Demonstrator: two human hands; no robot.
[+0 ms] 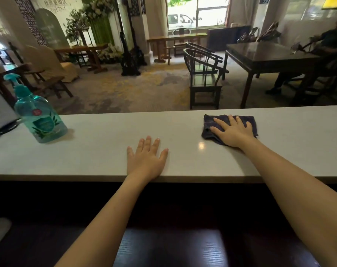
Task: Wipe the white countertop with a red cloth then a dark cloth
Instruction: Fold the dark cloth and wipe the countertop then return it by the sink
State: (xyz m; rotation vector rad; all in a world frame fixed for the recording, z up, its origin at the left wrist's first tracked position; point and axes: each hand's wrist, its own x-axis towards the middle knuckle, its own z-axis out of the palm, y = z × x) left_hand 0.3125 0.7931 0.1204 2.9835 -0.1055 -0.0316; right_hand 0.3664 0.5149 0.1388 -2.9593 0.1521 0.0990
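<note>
The right hand (233, 132) lies spread flat on the dark cloth (229, 129), pinning it to the white countertop (98, 143) toward its far edge. Soft and light, it looks best driven under the palm. Its long side runs along the counter. The left hand (146, 160) rests splayed, empty.

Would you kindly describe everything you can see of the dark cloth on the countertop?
The dark cloth is a navy, towel-like fabric, loosely folded and rumpled at its left edge. It lies flat on the white countertop, near the far edge on the right. The right hand presses on it, palm down, fingers spread.
</note>
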